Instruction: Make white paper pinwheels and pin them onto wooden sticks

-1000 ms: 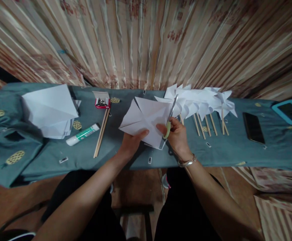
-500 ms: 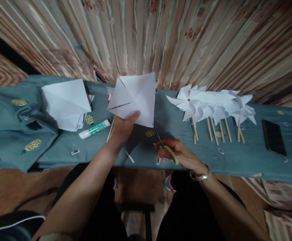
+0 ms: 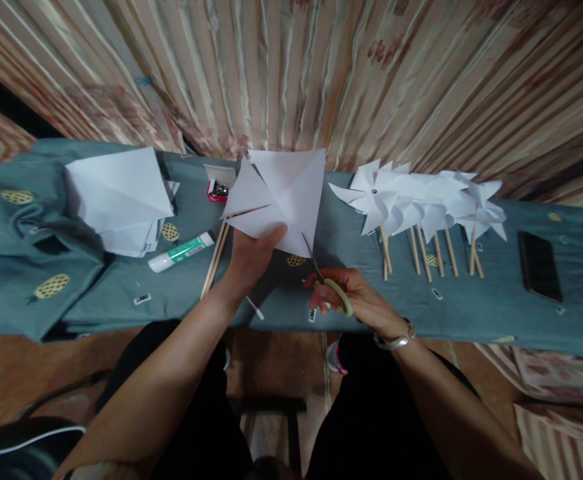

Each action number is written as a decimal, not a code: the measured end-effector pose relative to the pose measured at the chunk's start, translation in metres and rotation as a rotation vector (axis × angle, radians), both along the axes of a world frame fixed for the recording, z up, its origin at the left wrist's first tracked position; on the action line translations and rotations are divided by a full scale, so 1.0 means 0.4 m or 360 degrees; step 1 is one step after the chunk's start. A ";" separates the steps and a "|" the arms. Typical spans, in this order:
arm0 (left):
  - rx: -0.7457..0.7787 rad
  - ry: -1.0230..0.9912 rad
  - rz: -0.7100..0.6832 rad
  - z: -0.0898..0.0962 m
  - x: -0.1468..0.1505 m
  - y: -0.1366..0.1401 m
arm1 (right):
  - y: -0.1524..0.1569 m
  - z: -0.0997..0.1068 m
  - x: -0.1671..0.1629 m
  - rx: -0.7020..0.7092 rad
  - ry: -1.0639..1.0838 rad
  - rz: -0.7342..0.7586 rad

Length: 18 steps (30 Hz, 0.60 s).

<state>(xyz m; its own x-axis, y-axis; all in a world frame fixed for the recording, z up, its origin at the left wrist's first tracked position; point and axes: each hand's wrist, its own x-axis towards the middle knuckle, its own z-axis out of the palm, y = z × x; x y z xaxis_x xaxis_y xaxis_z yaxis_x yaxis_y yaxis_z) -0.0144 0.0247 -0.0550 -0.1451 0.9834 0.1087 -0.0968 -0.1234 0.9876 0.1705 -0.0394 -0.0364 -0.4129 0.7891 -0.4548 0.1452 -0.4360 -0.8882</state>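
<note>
My left hand [image 3: 256, 257] grips a white square of paper [image 3: 291, 187] by its lower edge, thumb on top and the other fingers hidden beneath. Two slits run inward from the paper's left side, and crease lines cross its face. In my right hand [image 3: 346, 293] is a pair of scissors [image 3: 339, 297] with yellow-green handles. Their blades lie over the paper's lower right corner, pointing up and left. Under the left wrist rest thin wooden sticks [image 3: 215, 260]. A narrow paper scrap [image 3: 255, 307] lies on the cloth below the paper.
Left of my hands are a stack of white paper [image 3: 121, 193] and a glue stick [image 3: 181, 252]. A small red box [image 3: 217, 191] holds metal pieces. Several paper pinwheels [image 3: 421, 200] on sticks lie to the right, then a dark phone [image 3: 540, 267]. A patterned curtain [image 3: 291, 80] hangs behind.
The paper has shifted right and the scissors' blades have moved up onto its lower right corner. The view has shifted slightly, and the red box shows more fully.
</note>
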 end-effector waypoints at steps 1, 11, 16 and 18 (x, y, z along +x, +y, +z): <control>-0.0004 -0.0005 -0.0014 0.002 0.000 -0.002 | 0.000 -0.001 0.000 0.0011 0.0002 0.0006; 0.0016 -0.0026 0.0002 0.002 -0.003 0.000 | 0.001 0.004 -0.002 0.0050 -0.0019 0.0029; -0.0007 -0.0011 -0.0001 0.007 -0.005 -0.004 | 0.000 0.003 -0.003 0.0069 -0.0023 0.0028; -0.0042 0.0004 -0.0005 0.009 -0.006 -0.006 | 0.000 0.004 -0.003 0.0074 -0.0029 0.0016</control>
<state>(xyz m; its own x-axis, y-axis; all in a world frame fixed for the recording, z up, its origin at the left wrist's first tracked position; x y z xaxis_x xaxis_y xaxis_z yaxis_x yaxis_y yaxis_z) -0.0167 0.0224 -0.0514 -0.1417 0.9864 0.0831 -0.0948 -0.0971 0.9908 0.1692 -0.0396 -0.0347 -0.4130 0.8053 -0.4252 0.1660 -0.3925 -0.9046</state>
